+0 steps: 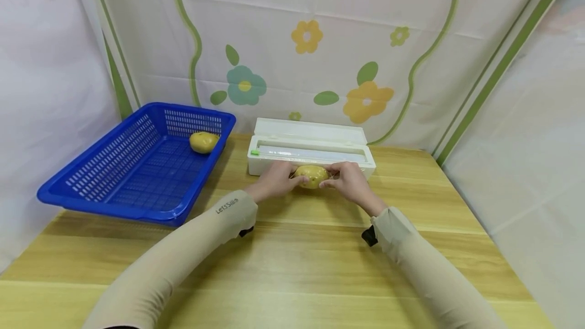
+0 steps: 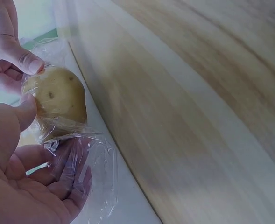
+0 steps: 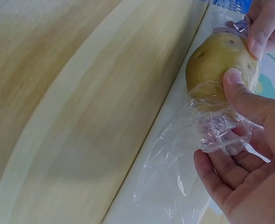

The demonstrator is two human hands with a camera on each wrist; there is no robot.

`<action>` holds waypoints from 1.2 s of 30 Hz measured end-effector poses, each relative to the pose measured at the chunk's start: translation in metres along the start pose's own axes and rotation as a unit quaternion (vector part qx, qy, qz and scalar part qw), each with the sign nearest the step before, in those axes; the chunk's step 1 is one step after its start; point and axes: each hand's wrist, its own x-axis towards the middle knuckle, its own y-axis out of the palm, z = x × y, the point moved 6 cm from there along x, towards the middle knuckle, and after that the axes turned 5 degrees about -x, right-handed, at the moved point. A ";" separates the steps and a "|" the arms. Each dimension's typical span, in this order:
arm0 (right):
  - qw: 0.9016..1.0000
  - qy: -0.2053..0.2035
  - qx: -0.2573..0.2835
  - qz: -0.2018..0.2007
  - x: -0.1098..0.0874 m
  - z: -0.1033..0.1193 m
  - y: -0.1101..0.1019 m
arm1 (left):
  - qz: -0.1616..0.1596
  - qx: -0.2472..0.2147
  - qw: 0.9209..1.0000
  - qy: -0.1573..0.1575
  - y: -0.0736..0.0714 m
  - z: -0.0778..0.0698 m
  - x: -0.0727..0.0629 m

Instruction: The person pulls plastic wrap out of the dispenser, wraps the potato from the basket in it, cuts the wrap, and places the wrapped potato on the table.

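Note:
A yellow potato [image 1: 312, 176], partly covered in clear plastic wrap [image 3: 167, 163], is held between both hands in front of a white cling film box [image 1: 315, 141]. My left hand [image 1: 277, 179] grips the potato's left end, thumb on its near face. From the other side my right hand [image 1: 351, 183] grips the right end, its thumb also on the potato. In the left wrist view, loose film [image 2: 102, 172] hangs over the left fingers. The right wrist view shows crumpled film bunched at the right fingers. The box's lid [image 1: 311, 128] stands open, with the film roll showing inside.
A blue plastic basket [image 1: 114, 211] stands at the left of the wooden table [image 1: 292, 268], with another potato [image 1: 203, 142] in its far right corner. A floral curtain [image 1: 274, 19] hangs close behind the box. White curtains close off both sides.

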 end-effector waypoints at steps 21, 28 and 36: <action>0.999 0.024 0.009 0.039 0.001 -0.005 0.006 | 0.013 0.022 1.000 -0.008 0.005 0.006 0.005; 0.999 0.029 0.016 0.040 0.001 -0.007 0.006 | 0.012 0.020 1.000 -0.018 0.005 0.008 0.005; 0.998 0.042 0.014 0.048 0.002 -0.011 0.007 | 0.003 0.003 1.000 -0.003 0.006 0.011 0.005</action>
